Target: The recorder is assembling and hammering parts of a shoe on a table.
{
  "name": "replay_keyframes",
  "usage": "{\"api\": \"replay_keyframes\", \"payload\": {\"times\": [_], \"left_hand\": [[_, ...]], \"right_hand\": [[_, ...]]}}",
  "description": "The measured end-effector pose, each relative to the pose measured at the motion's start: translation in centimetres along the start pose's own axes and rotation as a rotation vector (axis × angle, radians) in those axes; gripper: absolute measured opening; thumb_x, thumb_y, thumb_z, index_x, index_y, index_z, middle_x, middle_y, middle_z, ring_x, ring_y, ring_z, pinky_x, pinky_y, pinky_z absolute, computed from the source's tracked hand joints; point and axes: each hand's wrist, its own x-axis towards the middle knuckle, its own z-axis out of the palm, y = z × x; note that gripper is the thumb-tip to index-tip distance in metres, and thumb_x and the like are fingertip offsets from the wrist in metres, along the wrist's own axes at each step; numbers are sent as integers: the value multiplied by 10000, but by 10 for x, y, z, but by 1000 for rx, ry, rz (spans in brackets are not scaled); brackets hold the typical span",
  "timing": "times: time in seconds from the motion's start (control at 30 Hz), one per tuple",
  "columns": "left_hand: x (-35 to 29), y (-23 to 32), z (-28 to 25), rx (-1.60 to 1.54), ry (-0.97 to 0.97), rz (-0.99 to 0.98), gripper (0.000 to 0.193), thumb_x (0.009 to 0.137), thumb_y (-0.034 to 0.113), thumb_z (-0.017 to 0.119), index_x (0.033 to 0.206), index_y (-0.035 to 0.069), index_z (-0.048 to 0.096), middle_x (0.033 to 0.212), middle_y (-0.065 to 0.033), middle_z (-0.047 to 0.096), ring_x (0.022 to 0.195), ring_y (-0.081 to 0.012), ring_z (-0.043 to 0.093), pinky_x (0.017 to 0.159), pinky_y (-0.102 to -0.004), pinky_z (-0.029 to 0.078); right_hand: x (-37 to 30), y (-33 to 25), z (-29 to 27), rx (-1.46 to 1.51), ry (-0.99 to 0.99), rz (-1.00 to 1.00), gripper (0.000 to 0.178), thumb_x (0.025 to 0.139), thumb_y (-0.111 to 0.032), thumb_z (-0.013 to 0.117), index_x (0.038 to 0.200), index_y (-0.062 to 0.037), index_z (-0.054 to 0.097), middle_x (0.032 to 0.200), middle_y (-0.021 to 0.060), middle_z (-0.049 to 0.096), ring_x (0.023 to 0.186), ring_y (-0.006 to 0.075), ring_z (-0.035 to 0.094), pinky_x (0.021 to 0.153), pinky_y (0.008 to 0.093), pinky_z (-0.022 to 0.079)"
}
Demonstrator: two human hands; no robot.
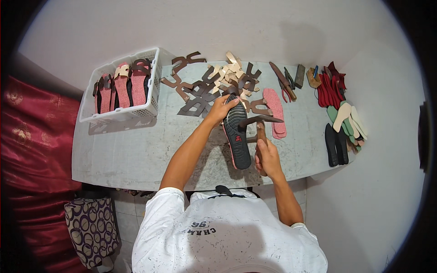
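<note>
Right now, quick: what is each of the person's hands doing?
Left hand: closed on the toe end of the black-soled sandal, steadying it sole up on the table.
Right hand: closed around the hammer handle.

**Even, soft light under a heavy fisheye bend**

The scene is brightly and evenly lit, with soft light that seems to come from above and slightly to the right. Shadows are faint: a pale one falls left and below the white basket [152, 79] onto the grey table [118, 150], and a darker one sits under the sandal sole [236, 136]. A broad, dim shadow smudges the pale wall [291, 41] behind. No glare shows anywhere. The centre is sharp; detail softens toward the rim, where the red cloth [32, 136] turns dark. The table edges bow outward, and black corners frame the round picture.
</note>
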Motion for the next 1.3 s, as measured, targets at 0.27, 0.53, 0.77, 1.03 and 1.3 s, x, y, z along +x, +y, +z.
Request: {"api": "replay_keyframes", "payload": {"times": [0.27, 0.53, 0.77, 1.03, 1.3], "left_hand": [[4, -2, 10, 52, 3, 16, 266, 907, 213, 642, 1055, -8, 633, 878, -33, 665, 722, -82, 621, 627, -221, 490], [3, 1, 4, -22, -6, 9, 232, 913, 192, 631, 1018, -14, 639, 862, -29, 667, 737, -83, 618, 649, -218, 491], [8, -1, 13, 3, -52, -5, 233, 921, 182, 619, 1063, -3, 626, 872, -32, 664, 717, -82, 621, 626, -217, 499], [5, 2, 14, -14, 20, -10, 228, 905, 186, 634, 1016, -13, 639, 848, -37, 669, 725, -94, 626, 645, -225, 496], [7, 1, 14, 0, 22, -18, 229, 910, 192, 638, 1032, -1, 631, 852, -31, 661, 703, -87, 620, 631, -223, 499]], "right_hand": [[-5, 60, -3, 139, 185, -643, 378, 958, -399, 516, 947, -22, 486, 549, 35, 484, 447, 114, 481, 418, 246, 377], [0, 21, -13, -96, -40, -15, 327, 971, -342, 504, 908, -21, 527, 556, 17, 493, 438, 89, 457, 408, 244, 351], [-18, 51, -18, 309, 27, -583, 403, 944, -391, 527, 979, 10, 510, 569, 57, 504, 465, 135, 480, 434, 276, 375], [-16, 37, -25, -465, 143, -161, 345, 927, -299, 561, 1006, 36, 541, 570, 82, 523, 477, 166, 506, 476, 329, 386], [-32, 57, -27, 326, 93, -382, 354, 948, -372, 512, 901, -21, 529, 581, 38, 513, 440, 120, 451, 406, 263, 358]]}}
